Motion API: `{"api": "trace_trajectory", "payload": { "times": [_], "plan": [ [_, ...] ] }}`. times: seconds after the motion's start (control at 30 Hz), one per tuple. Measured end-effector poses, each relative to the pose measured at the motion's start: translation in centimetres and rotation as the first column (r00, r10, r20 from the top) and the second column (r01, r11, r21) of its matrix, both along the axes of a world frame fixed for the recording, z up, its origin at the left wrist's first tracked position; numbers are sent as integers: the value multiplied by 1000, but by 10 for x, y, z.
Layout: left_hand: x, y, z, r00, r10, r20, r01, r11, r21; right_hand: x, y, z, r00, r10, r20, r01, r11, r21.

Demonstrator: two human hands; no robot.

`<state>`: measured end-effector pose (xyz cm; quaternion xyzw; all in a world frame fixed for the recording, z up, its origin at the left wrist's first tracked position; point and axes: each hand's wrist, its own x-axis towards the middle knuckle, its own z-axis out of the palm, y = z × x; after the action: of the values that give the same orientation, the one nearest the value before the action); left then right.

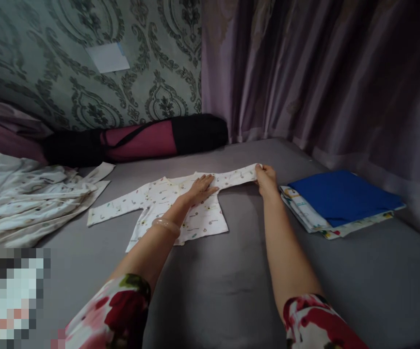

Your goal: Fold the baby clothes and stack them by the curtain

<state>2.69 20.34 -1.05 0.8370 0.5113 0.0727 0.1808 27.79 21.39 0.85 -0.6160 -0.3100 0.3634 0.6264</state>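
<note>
A small white long-sleeved shirt [162, 203] with a scattered print lies spread out on the grey sheet [210, 300], both sleeves stretched sideways. My left hand [200, 189] rests flat on its upper right part, near the shoulder, fingers extended. The cuff of the right-side sleeve is pinched in my right hand [266, 178], which holds that sleeve out straight and slightly raised. The other sleeve reaches left with nothing holding it. My left forearm covers part of the shirt's front and lower hem.
Loose white printed clothes [31, 194] are heaped at the left. On the right sits a folded stack topped by a blue cloth [344, 196]. A long black and maroon bag [140, 138] lies along the patterned wall, and purple curtains [304, 72] hang at the right. The lower left corner is pixelated.
</note>
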Motion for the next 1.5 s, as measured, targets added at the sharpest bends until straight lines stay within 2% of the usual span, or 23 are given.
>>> {"api": "trace_trajectory", "payload": {
  "times": [0.07,0.13,0.27,0.63,0.73,0.87,1.0,1.1,1.3,1.4,1.5],
  "plan": [
    [2,0,3,998,4,-59,-5,1000,-15,-4,3,1,979,-21,-201,20,1000,-9],
    [4,1,5,993,6,-115,-9,1000,-29,-7,3,3,943,-10,-332,16,1000,16],
    [5,6,11,976,23,-215,-33,998,-46,-13,4,9,892,4,-451,26,998,62],
    [28,23,59,905,35,-424,-147,961,-235,-19,1,19,878,49,-476,-21,998,64],
    [33,30,58,915,60,-400,-164,959,-233,-18,-1,18,892,44,-450,-26,999,46],
    [30,32,47,960,100,-262,-154,969,-193,-15,-1,16,928,73,-366,-57,997,54],
    [15,9,40,983,156,-93,-164,983,-78,-15,-2,16,940,109,-324,-92,993,68],
    [-6,-24,35,979,202,-11,-202,979,-13,-17,-5,18,943,111,-313,-93,993,73],
    [-56,-92,14,976,184,121,-191,980,51,-26,-8,30,956,64,-287,-53,997,47],
    [-74,-108,5,956,220,196,-241,967,86,-32,-4,41,970,69,-235,-59,997,48],
    [-85,-110,-2,927,230,297,-285,946,157,-43,2,54,980,71,-185,-68,997,25]
  ]
}}
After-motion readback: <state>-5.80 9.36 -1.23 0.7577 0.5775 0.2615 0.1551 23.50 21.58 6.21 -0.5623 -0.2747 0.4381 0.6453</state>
